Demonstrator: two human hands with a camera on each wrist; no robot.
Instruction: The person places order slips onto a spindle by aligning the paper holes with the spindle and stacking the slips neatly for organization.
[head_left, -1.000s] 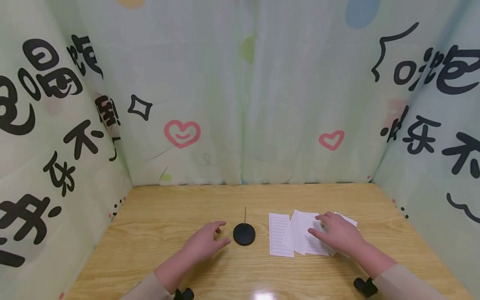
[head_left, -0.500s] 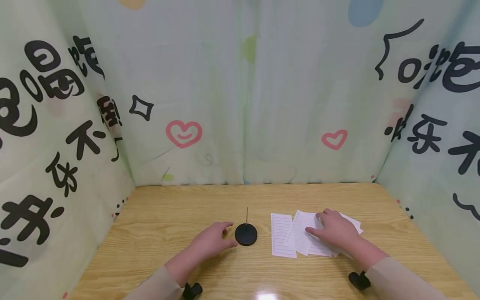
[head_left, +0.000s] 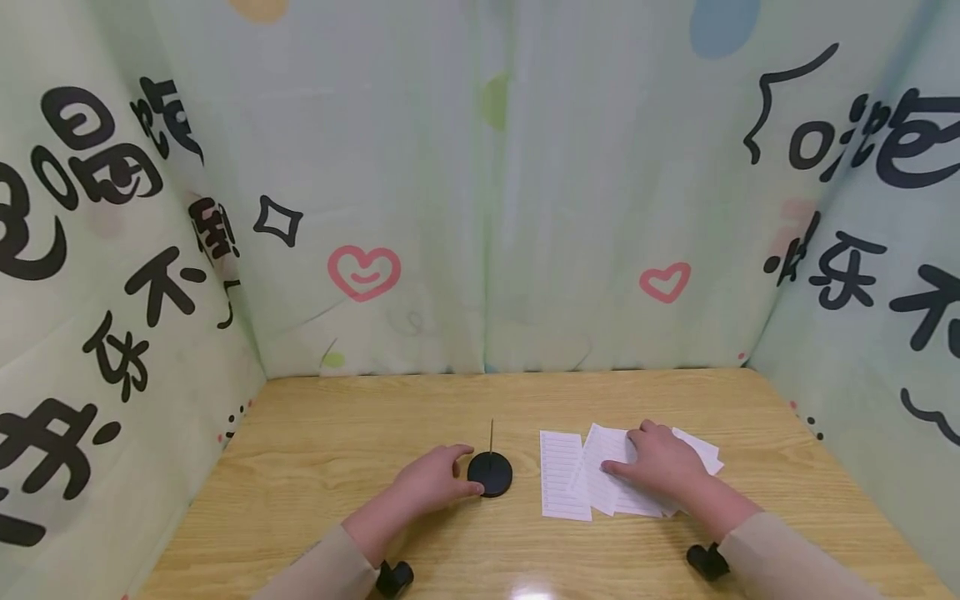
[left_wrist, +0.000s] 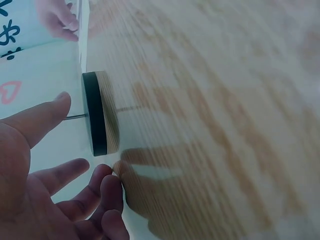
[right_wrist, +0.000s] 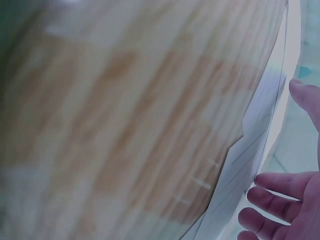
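Observation:
A paper spike [head_left: 490,474] with a round black base and a thin upright metal rod stands mid-table. My left hand [head_left: 437,481] is just left of it, thumb and fingers spread, the thumb overlapping the base's edge in the head view. In the left wrist view the thumb lies by the rod, short of the base [left_wrist: 98,115]. Over on the right, several white lined paper slips [head_left: 566,475] lie fanned and overlapping. My right hand [head_left: 663,462] is over the right part of these slips, hiding some of them. Its fingers are loosely bent and spread apart [right_wrist: 280,200].
The wooden table [head_left: 337,417] runs back to a printed curtain [head_left: 450,208], which also encloses both sides. A black wrist camera [head_left: 393,577] sits below the left sleeve, another below the right sleeve.
My left hand has moved right, closer to the spike's base. The right hand has shifted slightly left over the slips. The spike and slips stay in place.

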